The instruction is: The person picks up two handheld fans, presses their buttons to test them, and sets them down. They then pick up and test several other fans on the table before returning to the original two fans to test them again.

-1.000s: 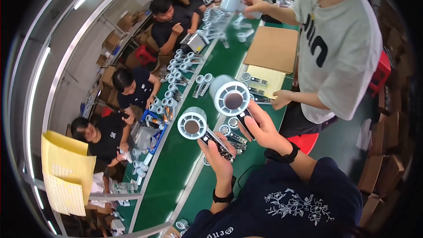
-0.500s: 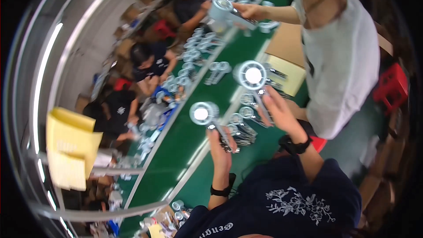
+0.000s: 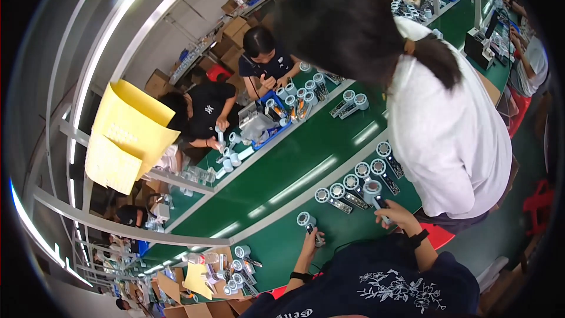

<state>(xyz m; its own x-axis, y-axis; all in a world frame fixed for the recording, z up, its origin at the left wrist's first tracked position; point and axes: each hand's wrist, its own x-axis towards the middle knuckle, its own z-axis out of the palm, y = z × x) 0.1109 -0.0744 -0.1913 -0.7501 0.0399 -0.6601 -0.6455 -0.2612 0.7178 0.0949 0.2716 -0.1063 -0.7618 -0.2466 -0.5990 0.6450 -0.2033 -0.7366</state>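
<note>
My left hand [image 3: 310,247] is closed round the handle of a pale blue handheld fan [image 3: 304,219], its round head pointing up and away. Another handheld fan [image 3: 372,188] is gripped by its handle in my right hand [image 3: 401,217]. That one is held just in front of a row of similar fans [image 3: 336,191] lying on the green bench, round heads toward the belt. Their handles look open, with dark and metallic parts showing inside. The fingers of both my hands are partly hidden behind the handles.
A green conveyor belt [image 3: 282,185] runs diagonally past the bench, carrying a few fans [image 3: 348,103]. A person in a white top [image 3: 450,123] stands close on my right. Co-workers sit across, beside a blue bin [image 3: 272,132]. More fans [image 3: 238,265] lie at lower left beside cardboard.
The view has swung and widened. Both fans in my hands appear lower and nearer me. The person in white, formerly holding a fan over the belt, now leans with their head over it.
</note>
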